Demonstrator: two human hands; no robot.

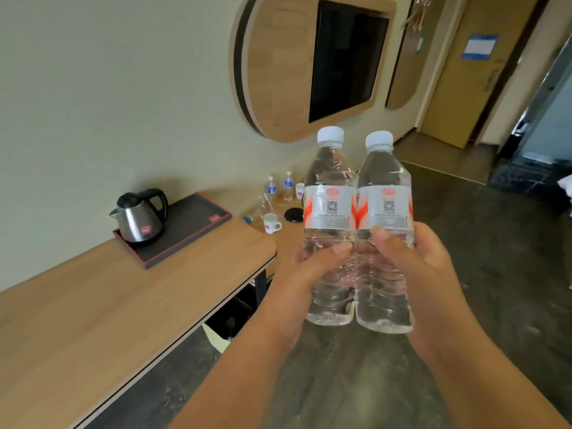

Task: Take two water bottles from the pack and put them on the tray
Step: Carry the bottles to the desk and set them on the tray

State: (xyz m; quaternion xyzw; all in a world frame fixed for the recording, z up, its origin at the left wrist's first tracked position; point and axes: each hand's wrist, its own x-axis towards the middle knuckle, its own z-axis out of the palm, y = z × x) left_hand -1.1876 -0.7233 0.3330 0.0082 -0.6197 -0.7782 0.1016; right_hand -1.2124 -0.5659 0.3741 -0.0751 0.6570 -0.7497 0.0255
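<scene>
Both hands (365, 274) grip two upright bottles (356, 230), seemingly touching.

Clear bottles (359, 230) with red-white labels; black tray (185, 230) edged red.

Hotel room, kettle (140, 216) on tray (198, 226), wall TV (346, 61)
</scene>
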